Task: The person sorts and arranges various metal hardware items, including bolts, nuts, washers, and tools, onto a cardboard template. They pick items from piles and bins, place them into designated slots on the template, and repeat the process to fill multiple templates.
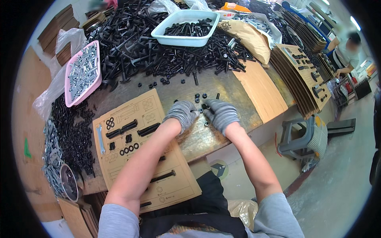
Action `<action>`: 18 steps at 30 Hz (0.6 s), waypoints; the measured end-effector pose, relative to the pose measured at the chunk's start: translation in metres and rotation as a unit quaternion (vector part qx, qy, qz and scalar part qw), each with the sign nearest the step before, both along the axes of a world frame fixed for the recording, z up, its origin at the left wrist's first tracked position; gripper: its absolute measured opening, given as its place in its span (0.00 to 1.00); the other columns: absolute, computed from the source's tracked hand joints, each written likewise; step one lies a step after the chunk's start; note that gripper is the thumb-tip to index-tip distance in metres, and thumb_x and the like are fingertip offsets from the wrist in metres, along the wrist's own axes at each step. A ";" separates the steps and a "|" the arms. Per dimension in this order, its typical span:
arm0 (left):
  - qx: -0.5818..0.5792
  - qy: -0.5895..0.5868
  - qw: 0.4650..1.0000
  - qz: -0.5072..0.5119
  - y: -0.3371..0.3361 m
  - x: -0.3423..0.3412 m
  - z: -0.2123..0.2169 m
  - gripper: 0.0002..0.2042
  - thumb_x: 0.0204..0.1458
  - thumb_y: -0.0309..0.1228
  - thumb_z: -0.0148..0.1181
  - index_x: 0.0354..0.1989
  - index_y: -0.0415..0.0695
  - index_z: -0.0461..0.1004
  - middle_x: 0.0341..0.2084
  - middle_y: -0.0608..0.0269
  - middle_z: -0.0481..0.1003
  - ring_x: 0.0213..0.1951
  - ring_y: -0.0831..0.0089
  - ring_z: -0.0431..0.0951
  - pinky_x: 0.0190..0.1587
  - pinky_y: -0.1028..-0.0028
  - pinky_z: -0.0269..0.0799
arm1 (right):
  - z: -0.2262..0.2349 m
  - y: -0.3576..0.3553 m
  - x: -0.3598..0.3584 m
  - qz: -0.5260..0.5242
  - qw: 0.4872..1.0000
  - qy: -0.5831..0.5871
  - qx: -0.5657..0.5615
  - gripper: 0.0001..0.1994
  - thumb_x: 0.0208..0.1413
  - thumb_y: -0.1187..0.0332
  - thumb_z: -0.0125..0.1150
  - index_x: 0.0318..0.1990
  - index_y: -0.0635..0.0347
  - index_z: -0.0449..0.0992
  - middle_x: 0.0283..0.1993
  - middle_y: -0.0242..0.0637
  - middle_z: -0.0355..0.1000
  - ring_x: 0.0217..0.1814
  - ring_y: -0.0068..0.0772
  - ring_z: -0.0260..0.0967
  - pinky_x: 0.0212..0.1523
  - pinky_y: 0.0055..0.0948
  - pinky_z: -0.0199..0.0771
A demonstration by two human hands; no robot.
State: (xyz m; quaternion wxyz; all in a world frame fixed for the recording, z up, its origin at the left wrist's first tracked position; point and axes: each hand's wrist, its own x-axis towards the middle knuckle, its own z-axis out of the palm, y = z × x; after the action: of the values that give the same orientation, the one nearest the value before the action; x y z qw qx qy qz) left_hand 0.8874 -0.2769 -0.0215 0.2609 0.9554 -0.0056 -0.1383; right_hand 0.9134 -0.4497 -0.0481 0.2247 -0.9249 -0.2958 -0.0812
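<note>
Both hands wear grey knit gloves and meet over the worn metal tabletop (214,137). My left hand (181,116) has its fingers curled and pressed together; what they pinch, if anything, is hidden. Facing it, my right hand (222,114) closes thumb and forefinger around a small black nut. Several loose black nuts (197,95) lie just beyond the fingertips, and one shiny nut (206,123) sits nearer to me. Under my left forearm is a printed cardboard sheet (160,198) bearing black bolts (127,127), black rings (129,149) and a flat wrench (100,139).
Heaped black metal parts (131,43) cover the table's far side. A pale blue tray (158,37) of bolts and a pink tray (97,79) of silver pieces stand there. Stacked filled cardboard sheets (293,85) are at right. A grey stool (297,139) stands below; a person (345,51) works beyond.
</note>
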 end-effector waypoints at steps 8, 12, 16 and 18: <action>0.032 -0.065 0.997 0.000 0.005 0.003 -0.013 0.13 0.49 0.33 0.58 0.42 0.43 0.76 0.40 0.47 0.75 0.45 0.51 0.74 0.48 0.62 0.69 | -0.001 -0.009 -0.013 0.050 0.990 -0.051 -0.121 0.07 0.51 0.67 0.57 0.37 0.51 0.76 0.33 0.39 0.71 0.35 0.44 0.73 0.34 0.41 0.73; -0.024 -0.105 0.992 -0.064 0.007 0.003 -0.014 0.14 0.47 0.32 0.60 0.44 0.44 0.75 0.43 0.49 0.73 0.45 0.51 0.74 0.48 0.62 0.70 | -0.001 -0.028 -0.014 0.125 0.990 -0.012 -0.064 0.09 0.51 0.69 0.57 0.40 0.52 0.76 0.34 0.38 0.72 0.34 0.44 0.72 0.33 0.39 0.73; 0.028 -0.072 0.996 -0.051 -0.003 0.002 0.000 0.13 0.46 0.33 0.61 0.41 0.44 0.75 0.40 0.50 0.74 0.42 0.52 0.75 0.47 0.62 0.70 | 0.008 -0.027 -0.003 0.030 0.999 0.016 0.009 0.10 0.50 0.70 0.58 0.40 0.53 0.77 0.36 0.42 0.72 0.39 0.49 0.72 0.39 0.40 0.73; 0.030 -0.090 0.995 -0.034 -0.002 0.003 -0.011 0.13 0.46 0.33 0.61 0.40 0.44 0.76 0.38 0.50 0.75 0.42 0.52 0.75 0.47 0.62 0.70 | 0.007 -0.020 0.009 0.026 0.999 -0.029 0.010 0.10 0.49 0.69 0.58 0.41 0.54 0.77 0.36 0.43 0.72 0.39 0.49 0.72 0.39 0.41 0.73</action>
State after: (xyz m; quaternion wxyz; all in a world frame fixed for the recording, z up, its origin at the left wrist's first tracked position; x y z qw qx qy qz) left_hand 0.8903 -0.2791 -0.0324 0.2260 0.9705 -0.0579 -0.0605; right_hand 0.9223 -0.4701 -0.0415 0.2275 -0.9117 -0.3255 -0.1053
